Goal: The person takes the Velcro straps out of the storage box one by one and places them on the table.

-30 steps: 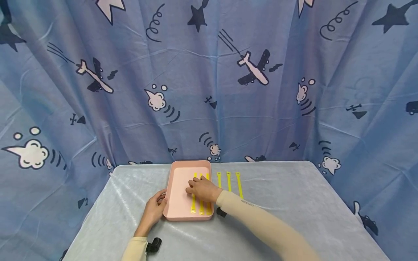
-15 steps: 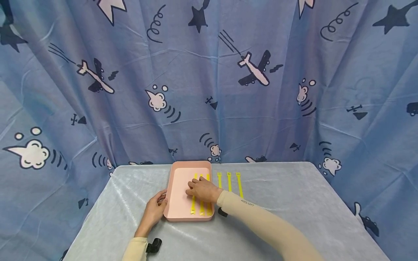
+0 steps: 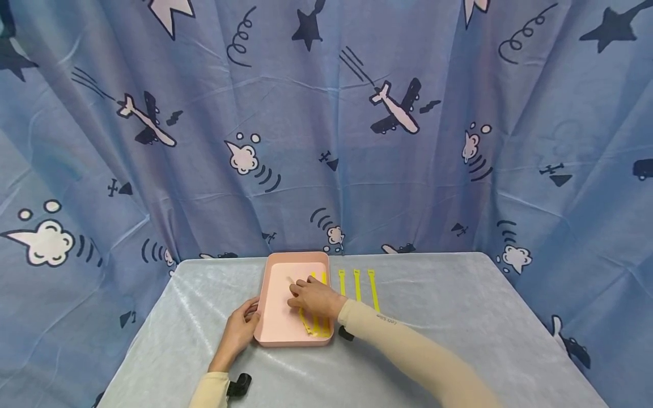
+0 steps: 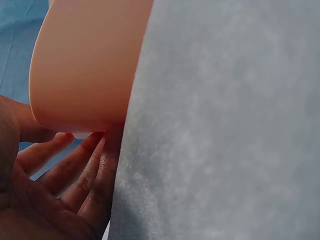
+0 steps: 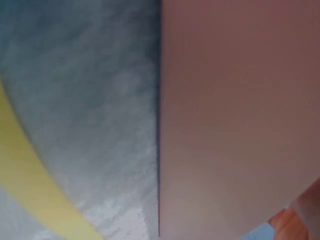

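Observation:
A pink rectangular tray (image 3: 278, 342) lies on the table. My left hand (image 3: 240, 330) rests against its left side, fingers extended, thumb at the rim; in the left wrist view these fingers (image 4: 92, 172) meet the wall. Over the tray, my right hand (image 3: 317, 298) pinches the leftmost yellow cable strap (image 3: 305, 323), which slants, its upper end blurred and its middle hidden by the fingers. Two more yellow straps (image 3: 323, 276) lie partly under this hand. The right wrist view mostly holds the tray wall (image 5: 235, 110), with some fingers at its lower right corner.
Right of the tray, several yellow straps stand in a row, among them a cable strap (image 3: 373, 289); the right forearm crosses their lower ends. Light grey cloth covers the table (image 3: 433, 294). A blue printed curtain (image 3: 336, 124) hangs behind it.
The leftmost strap in the tray has gone from straight to slanted, its upper end shifted left and its lower end right. The left hand and tray hold their place.

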Demonstrator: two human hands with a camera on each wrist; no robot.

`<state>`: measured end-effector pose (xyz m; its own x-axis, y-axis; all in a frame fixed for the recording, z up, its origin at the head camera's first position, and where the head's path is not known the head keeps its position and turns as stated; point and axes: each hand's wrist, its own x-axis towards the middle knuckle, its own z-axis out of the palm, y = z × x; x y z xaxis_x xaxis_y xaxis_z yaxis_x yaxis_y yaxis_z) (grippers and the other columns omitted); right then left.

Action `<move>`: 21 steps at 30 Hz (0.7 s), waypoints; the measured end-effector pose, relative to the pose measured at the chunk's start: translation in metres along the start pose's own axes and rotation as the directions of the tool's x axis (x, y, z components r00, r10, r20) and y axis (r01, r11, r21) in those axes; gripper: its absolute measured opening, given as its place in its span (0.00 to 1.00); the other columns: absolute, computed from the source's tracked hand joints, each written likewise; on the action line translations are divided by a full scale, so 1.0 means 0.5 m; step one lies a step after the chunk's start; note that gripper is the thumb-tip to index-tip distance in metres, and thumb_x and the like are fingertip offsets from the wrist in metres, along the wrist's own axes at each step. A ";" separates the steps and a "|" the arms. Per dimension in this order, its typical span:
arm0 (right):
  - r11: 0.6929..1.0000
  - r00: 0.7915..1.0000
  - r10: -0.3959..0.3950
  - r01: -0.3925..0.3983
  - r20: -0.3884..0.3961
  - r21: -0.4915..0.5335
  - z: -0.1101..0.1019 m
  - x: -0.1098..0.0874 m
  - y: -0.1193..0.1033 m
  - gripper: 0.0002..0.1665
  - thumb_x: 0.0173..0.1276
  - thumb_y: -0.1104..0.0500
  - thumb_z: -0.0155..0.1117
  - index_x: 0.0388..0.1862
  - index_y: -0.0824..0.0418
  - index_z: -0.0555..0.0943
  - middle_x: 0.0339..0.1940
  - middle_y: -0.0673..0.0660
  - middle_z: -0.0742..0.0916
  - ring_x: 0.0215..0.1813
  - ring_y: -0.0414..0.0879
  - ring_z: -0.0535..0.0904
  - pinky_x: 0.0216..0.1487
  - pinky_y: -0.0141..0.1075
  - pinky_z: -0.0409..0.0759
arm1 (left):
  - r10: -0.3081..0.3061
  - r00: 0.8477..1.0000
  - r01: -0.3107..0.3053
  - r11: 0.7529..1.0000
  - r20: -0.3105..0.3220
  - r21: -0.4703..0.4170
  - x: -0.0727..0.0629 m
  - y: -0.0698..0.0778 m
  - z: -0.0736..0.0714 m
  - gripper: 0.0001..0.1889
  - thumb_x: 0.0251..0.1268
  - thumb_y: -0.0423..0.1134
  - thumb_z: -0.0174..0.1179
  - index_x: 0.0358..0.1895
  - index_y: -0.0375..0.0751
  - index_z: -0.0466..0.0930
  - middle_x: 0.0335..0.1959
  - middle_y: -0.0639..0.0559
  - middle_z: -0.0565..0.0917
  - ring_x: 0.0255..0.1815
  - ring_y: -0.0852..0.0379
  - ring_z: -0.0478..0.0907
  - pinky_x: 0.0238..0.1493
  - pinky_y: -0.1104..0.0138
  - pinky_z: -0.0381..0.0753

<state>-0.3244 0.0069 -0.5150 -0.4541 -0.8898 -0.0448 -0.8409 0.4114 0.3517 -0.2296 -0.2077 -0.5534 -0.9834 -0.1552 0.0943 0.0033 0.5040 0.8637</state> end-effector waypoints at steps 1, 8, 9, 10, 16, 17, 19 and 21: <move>1.000 1.000 -0.009 0.009 -0.019 -0.007 -0.001 -0.001 0.000 0.14 0.70 0.57 0.63 0.48 0.36 0.78 0.47 0.45 0.79 0.51 0.41 0.73 0.51 0.35 0.75 | 0.000 1.000 0.000 1.000 0.000 0.000 -0.001 0.000 0.000 0.22 0.70 0.31 0.54 0.66 0.36 0.73 0.55 0.35 0.83 0.51 0.43 0.83 0.50 0.55 0.83; 0.998 0.991 -0.023 0.015 -0.130 -0.061 -0.010 -0.012 0.001 0.11 0.70 0.59 0.61 0.43 0.40 0.76 0.43 0.45 0.77 0.46 0.41 0.73 0.41 0.32 0.70 | 0.008 1.000 -0.008 1.000 0.018 -0.019 0.000 0.001 0.006 0.22 0.70 0.30 0.54 0.67 0.35 0.72 0.56 0.34 0.82 0.54 0.42 0.82 0.51 0.55 0.83; 0.998 0.991 -0.019 0.010 -0.135 -0.063 -0.012 -0.014 0.001 0.12 0.70 0.60 0.61 0.43 0.40 0.76 0.43 0.45 0.77 0.46 0.41 0.73 0.41 0.31 0.70 | 0.010 1.000 -0.010 1.000 0.018 -0.021 -0.001 0.002 0.007 0.22 0.70 0.30 0.54 0.66 0.35 0.72 0.56 0.34 0.82 0.54 0.42 0.82 0.52 0.55 0.83; 0.998 0.990 -0.012 0.004 -0.142 -0.060 -0.014 -0.016 0.002 0.12 0.70 0.60 0.60 0.43 0.40 0.76 0.44 0.45 0.77 0.46 0.41 0.73 0.41 0.31 0.70 | 0.010 1.000 -0.010 1.000 0.015 -0.022 -0.001 0.002 0.008 0.22 0.70 0.30 0.54 0.66 0.35 0.72 0.56 0.34 0.82 0.54 0.42 0.82 0.52 0.54 0.83; 0.998 0.986 0.036 -0.028 -0.161 0.052 -0.027 -0.028 0.005 0.10 0.72 0.58 0.58 0.44 0.41 0.77 0.46 0.45 0.77 0.48 0.40 0.73 0.45 0.32 0.72 | 0.011 1.000 -0.011 1.000 0.014 -0.017 -0.002 0.002 0.012 0.22 0.69 0.30 0.55 0.66 0.35 0.73 0.55 0.34 0.83 0.53 0.42 0.83 0.51 0.54 0.84; 0.997 0.985 0.046 -0.034 -0.169 0.071 -0.029 -0.029 0.005 0.09 0.72 0.57 0.58 0.43 0.41 0.78 0.46 0.45 0.77 0.48 0.40 0.73 0.45 0.32 0.72 | 0.011 1.000 -0.010 1.000 0.020 -0.014 -0.002 0.002 0.011 0.22 0.70 0.30 0.54 0.66 0.34 0.72 0.56 0.34 0.82 0.53 0.42 0.83 0.51 0.55 0.84; 0.994 0.978 0.065 -0.045 -0.199 0.103 -0.035 -0.030 0.006 0.06 0.73 0.56 0.57 0.42 0.42 0.78 0.45 0.45 0.78 0.47 0.40 0.73 0.44 0.31 0.72 | 0.008 1.000 -0.008 1.000 0.023 -0.007 -0.001 0.002 0.007 0.22 0.70 0.30 0.54 0.66 0.34 0.72 0.56 0.33 0.82 0.54 0.42 0.83 0.51 0.55 0.84; 0.991 0.966 0.075 -0.045 -0.248 0.124 -0.043 -0.029 0.007 0.05 0.73 0.55 0.56 0.41 0.43 0.78 0.44 0.45 0.79 0.45 0.40 0.74 0.41 0.31 0.71 | 0.005 1.000 -0.005 1.000 0.011 -0.003 -0.001 0.003 0.000 0.22 0.70 0.30 0.54 0.67 0.34 0.72 0.56 0.33 0.82 0.54 0.41 0.82 0.51 0.55 0.84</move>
<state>-0.3143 0.0172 -0.4929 -0.4284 -0.8776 0.2150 -0.8498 0.4722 0.2344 -0.2292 -0.2067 -0.5522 -0.9853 -0.1434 0.0928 0.0083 0.5025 0.8646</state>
